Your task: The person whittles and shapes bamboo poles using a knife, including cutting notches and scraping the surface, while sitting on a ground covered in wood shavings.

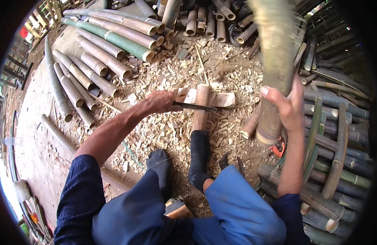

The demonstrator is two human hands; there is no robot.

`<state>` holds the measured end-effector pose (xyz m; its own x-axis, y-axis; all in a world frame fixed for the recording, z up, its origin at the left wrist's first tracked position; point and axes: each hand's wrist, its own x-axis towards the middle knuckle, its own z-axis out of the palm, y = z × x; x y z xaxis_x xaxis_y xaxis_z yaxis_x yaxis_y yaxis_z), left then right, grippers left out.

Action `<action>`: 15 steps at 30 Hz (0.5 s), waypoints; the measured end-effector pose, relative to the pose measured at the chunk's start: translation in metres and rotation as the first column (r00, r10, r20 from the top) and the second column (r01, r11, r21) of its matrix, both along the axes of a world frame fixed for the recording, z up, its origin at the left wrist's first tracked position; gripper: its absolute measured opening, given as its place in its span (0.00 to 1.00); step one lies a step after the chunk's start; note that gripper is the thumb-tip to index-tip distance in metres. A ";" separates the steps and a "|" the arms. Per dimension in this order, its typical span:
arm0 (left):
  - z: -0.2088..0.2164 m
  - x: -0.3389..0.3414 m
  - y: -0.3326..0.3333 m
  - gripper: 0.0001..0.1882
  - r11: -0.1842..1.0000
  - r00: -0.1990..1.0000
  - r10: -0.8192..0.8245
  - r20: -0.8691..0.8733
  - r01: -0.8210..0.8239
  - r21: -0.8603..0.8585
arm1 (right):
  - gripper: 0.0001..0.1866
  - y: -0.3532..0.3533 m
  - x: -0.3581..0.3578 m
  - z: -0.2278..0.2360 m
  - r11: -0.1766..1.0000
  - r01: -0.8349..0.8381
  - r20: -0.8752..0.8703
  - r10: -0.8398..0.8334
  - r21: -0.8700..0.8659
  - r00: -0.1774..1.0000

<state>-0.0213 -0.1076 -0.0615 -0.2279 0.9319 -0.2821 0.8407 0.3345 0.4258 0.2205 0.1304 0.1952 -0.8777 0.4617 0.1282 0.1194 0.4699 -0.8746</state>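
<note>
My left hand (160, 102) is closed around the handle of a dark-bladed knife (196, 107). Its blade lies crosswise over a short bamboo piece (201, 96) in front of my feet. Under that piece is a pale, chopped wood block (225, 99). The toes of my dark-socked foot (199, 149) press against the bamboo's near end. At the right, my right hand (288, 104) grips a thick, pale length of wood or bamboo (274, 69), held upright and raised. Its upper end is blurred by motion and runs out of view.
Wood chips (168, 134) cover the ground around the block. Bamboo poles (111, 38) lie at the far left, and cut tubes (211, 24) are piled at the back. Stacked bamboo (339, 163) fills the right side. An orange-handled tool (278, 148) lies below my right hand.
</note>
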 end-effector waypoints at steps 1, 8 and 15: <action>-0.001 0.003 0.000 0.29 1.000 1.000 0.000 0.008 0.000 -0.021 | 0.39 -0.008 0.005 -0.002 0.995 0.094 -0.073 -0.093 0.014 0.993; 0.013 0.010 0.018 0.28 0.991 0.998 0.023 0.060 -0.015 -0.134 | 0.52 -0.003 0.013 -0.066 0.971 -0.170 0.636 0.238 -0.168 0.734; 0.003 0.008 0.010 0.30 1.000 0.998 -0.012 0.064 0.012 0.009 | 0.39 -0.011 0.033 -0.050 0.998 0.044 -0.150 -0.049 -0.034 0.987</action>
